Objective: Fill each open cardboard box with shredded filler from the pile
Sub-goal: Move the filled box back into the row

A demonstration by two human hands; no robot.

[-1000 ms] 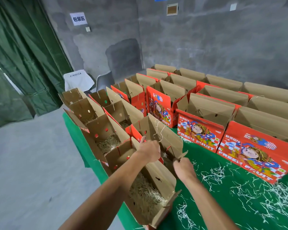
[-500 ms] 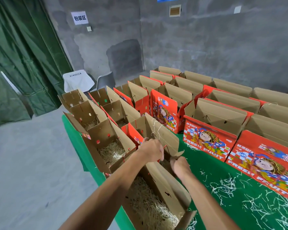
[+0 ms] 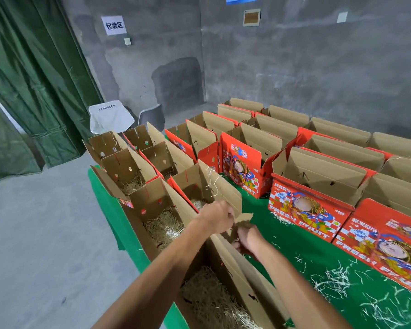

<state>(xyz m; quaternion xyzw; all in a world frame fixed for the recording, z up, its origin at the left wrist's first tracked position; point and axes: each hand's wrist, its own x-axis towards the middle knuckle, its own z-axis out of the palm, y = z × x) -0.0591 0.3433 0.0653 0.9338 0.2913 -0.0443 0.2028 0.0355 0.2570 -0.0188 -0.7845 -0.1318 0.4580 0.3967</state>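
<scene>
Open brown cardboard boxes (image 3: 152,205) with red printed outsides stand in rows on the green table (image 3: 294,252); pale straw-like shredded filler (image 3: 164,227) lies in those at lower centre, loose strands at lower right. Their long axes run from lower right toward upper left. At frame centre the left hand (image 3: 217,217) and right hand (image 3: 246,236) both pinch a box flap (image 3: 241,219).

Open cardboard boxes (image 3: 157,200) crowd the left edge of the green tabletop (image 3: 292,255), their raised flaps (image 3: 220,186) walling off each opening. Red printed boxes (image 3: 311,205) line the far and right sides. Between the two groups runs a bare green lane, littered only with shredded filler (image 3: 335,281).
</scene>
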